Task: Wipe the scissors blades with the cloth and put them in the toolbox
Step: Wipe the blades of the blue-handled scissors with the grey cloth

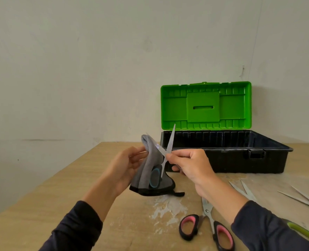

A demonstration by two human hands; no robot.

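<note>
At centre frame I am holding a pair of blue-handled scissors (165, 156) upright with the blades spread open in a V, tips pointing toward the upper centre of the picture. My right hand (191, 165) is pinching them near the pivot, thumb and forefinger curled onto the metal where the two blades cross. My left hand (127, 164) is gripping the grey cloth (147, 167), fingers curled round its left side; the cloth is folded up over the left blade, covering most of it, while the right blade is standing bare. The dark, blue-ringed handle loop is showing low against the cloth, and the cloth's black-edged hem is hanging down just above the wooden table (41, 196). Behind my hands, in the right half of the frame, the toolbox (226, 156) is sitting on the table with its green lid (206, 105) standing open against the pale wall; I cannot tell what is inside the black base. At lower right, a pair of pink-handled scissors (207, 225) is lying on the table, blades open and partly hidden under my right forearm. Further bare blades (302, 200) are lying at the right edge, and a green curved object (304, 232) is showing at the lower right corner. White residue (166, 209) is marking the table at lower centre.
</note>
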